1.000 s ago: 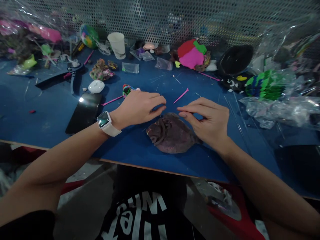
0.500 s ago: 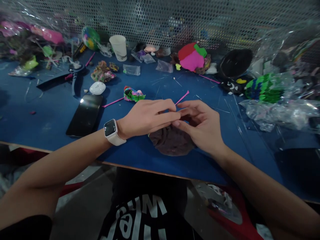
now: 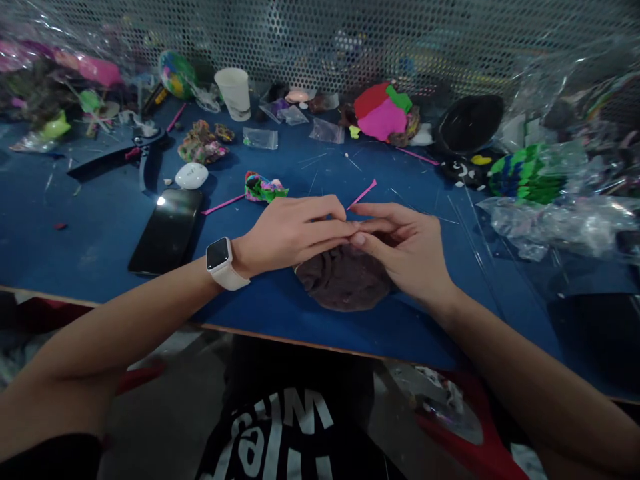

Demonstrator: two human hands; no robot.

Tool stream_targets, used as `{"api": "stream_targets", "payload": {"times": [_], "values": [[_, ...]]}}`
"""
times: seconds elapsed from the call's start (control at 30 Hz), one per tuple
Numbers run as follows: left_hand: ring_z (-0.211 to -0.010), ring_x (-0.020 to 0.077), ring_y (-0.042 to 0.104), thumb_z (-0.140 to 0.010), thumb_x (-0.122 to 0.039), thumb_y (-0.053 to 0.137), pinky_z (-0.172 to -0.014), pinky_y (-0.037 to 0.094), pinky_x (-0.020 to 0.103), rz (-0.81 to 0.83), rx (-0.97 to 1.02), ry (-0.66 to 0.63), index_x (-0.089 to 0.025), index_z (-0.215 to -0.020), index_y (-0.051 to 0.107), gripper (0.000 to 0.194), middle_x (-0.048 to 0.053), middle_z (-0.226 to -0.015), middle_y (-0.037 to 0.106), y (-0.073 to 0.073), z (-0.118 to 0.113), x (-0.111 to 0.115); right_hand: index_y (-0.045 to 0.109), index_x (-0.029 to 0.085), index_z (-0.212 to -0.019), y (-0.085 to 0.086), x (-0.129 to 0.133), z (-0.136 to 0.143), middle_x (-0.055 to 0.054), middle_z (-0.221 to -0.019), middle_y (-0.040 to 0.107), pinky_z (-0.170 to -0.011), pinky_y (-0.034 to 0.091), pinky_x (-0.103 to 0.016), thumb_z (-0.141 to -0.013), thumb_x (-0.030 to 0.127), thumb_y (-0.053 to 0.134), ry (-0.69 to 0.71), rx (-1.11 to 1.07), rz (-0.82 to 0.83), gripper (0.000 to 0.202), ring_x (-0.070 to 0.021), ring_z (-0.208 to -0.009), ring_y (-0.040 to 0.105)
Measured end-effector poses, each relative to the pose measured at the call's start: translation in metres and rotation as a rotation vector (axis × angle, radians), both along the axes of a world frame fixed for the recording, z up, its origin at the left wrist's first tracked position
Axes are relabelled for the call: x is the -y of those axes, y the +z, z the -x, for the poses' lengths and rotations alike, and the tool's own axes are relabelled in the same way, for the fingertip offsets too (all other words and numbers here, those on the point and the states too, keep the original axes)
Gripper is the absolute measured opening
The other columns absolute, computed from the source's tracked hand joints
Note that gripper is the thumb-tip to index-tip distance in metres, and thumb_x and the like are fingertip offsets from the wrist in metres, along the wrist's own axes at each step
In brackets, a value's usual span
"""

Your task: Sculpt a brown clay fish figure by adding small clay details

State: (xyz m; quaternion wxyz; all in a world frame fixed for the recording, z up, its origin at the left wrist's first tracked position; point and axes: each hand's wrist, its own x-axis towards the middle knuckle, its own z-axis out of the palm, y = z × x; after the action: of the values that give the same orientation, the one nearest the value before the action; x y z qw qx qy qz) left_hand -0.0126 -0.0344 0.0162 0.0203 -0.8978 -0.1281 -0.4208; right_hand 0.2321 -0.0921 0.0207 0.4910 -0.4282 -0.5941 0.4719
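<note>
A dark brown lump of modelling clay [image 3: 345,281], rounded with creased folds at its upper left, sits on the blue table near its front edge. My left hand [image 3: 300,230], with a white watch at the wrist, reaches over the clay's far side, fingers bent and close together. From the right, my right hand [image 3: 407,243] brings thumb and fingers together at the same far edge, meeting the left fingertips. Both appear to pinch the clay there, though the fingers hide the exact contact. Just beyond the fingertips lies a pink plastic stick [image 3: 363,193].
To the left lie a black phone [image 3: 167,232], a white oval case [image 3: 192,175] and a multicoloured clay piece [image 3: 265,187]. A paper cup [image 3: 234,93], a black bowl [image 3: 471,123] and plastic wrapping [image 3: 565,227] stand farther back and right, before a perforated metal panel [image 3: 310,40].
My fingertips have shifted slightly at the far edge of the clay, the right thumb moving a little rightward. The view has drifted a little; the clay stays in place.
</note>
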Motion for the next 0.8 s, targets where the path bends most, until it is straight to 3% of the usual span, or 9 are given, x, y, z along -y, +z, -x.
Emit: {"api": "stream_targets", "payload": {"times": [0.13,0.4,0.53,0.63,0.8], "values": [[-0.089,0.0133,0.078,-0.120,-0.031,0.069,-0.073,0.056,0.024,0.013,0.014,0.015,-0.024,-0.123,0.079,0.013,0.003,-0.106,0.080,0.0010,0.0009,-0.0001,0.092,0.031,-0.123,-0.0007,0.0001,0.0006,-0.004,-0.104,0.093,-0.094,0.078,-0.048,-0.083,0.056,0.109,0.013,-0.045,0.017,0.050,-0.0271,-0.091,0.090],[-0.090,0.0126,0.079,-0.120,-0.031,0.070,-0.074,0.057,0.024,0.023,0.027,-0.027,-0.022,-0.125,0.078,0.013,0.003,-0.107,0.082,0.0042,-0.0005,0.0023,0.090,0.028,-0.115,0.0007,-0.0007,0.0027,-0.001,-0.092,0.092,-0.086,0.076,-0.037,-0.071,0.050,0.117,-0.006,-0.095,0.056,0.056,-0.0237,-0.087,0.089],[-0.081,0.0106,0.076,-0.119,-0.027,0.072,-0.069,0.053,0.023,-0.049,0.076,-0.018,-0.020,-0.120,0.077,0.009,0.002,-0.103,0.082,0.0068,-0.0026,0.0042,0.090,0.028,-0.119,-0.0004,-0.0016,0.0029,-0.003,-0.097,0.093,-0.092,0.076,-0.037,-0.082,0.051,0.111,0.053,-0.156,0.104,0.048,-0.0226,-0.091,0.090],[-0.084,0.0108,0.077,-0.118,-0.027,0.074,-0.070,0.055,0.023,-0.076,0.095,-0.010,-0.020,-0.123,0.077,0.010,0.002,-0.105,0.082,0.0077,-0.0027,0.0055,0.090,0.029,-0.118,-0.0005,-0.0028,0.0014,-0.002,-0.099,0.093,-0.089,0.075,-0.034,-0.086,0.051,0.109,0.078,-0.199,0.132,0.043,-0.0199,-0.085,0.089],[-0.093,0.0115,0.081,-0.120,-0.034,0.070,-0.079,0.062,0.024,-0.044,0.069,0.001,-0.024,-0.136,0.077,0.020,0.003,-0.112,0.083,0.0025,0.0001,0.0038,0.088,0.030,-0.117,0.0011,-0.0037,-0.0010,0.000,-0.097,0.091,-0.087,0.076,-0.037,-0.078,0.049,0.114,0.086,-0.202,0.162,0.050,-0.0206,-0.083,0.087]]}}
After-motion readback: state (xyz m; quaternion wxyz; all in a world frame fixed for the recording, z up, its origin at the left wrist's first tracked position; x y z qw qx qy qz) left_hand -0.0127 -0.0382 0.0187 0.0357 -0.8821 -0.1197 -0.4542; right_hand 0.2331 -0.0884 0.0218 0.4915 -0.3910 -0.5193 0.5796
